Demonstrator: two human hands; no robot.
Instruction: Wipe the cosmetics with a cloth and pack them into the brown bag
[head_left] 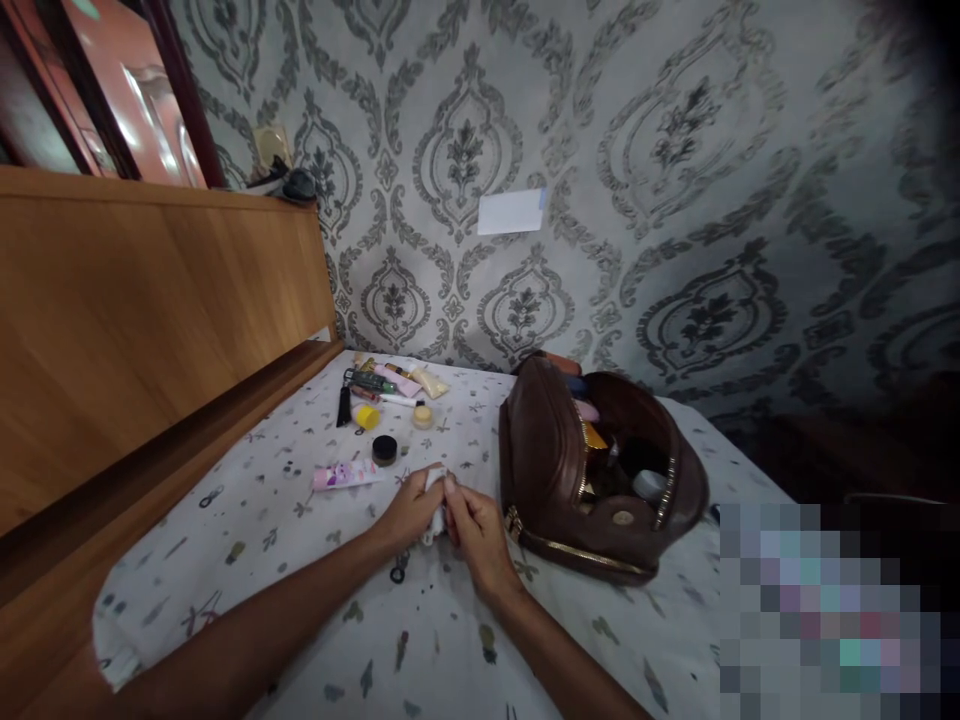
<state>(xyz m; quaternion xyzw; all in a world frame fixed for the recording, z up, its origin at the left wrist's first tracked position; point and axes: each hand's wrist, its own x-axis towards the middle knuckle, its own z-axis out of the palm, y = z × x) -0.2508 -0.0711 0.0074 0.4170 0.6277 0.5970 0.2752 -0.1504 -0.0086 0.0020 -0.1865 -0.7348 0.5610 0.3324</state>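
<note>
My left hand (411, 508) is closed around a small white item (436, 522), whose kind I cannot make out. Close against it, my right hand (477, 528) has its fingers pinched at the top of the same item. Both hands are just above the patterned white cloth (420, 640). Left of them lies a pink and white tube (346, 475) with a purple print, beside a small round jar with a black lid (385, 451). To the right stands a brown leather bag (541, 450), unzipped, with several items inside.
Farther back, a cluster of cosmetics includes a yellow-capped item (366, 416), a small beige jar (422, 416), a black tube (343, 407) and a cream tube (430, 382). A wooden panel (165, 310) borders the left side. Patterned wallpaper (465, 300) rises behind.
</note>
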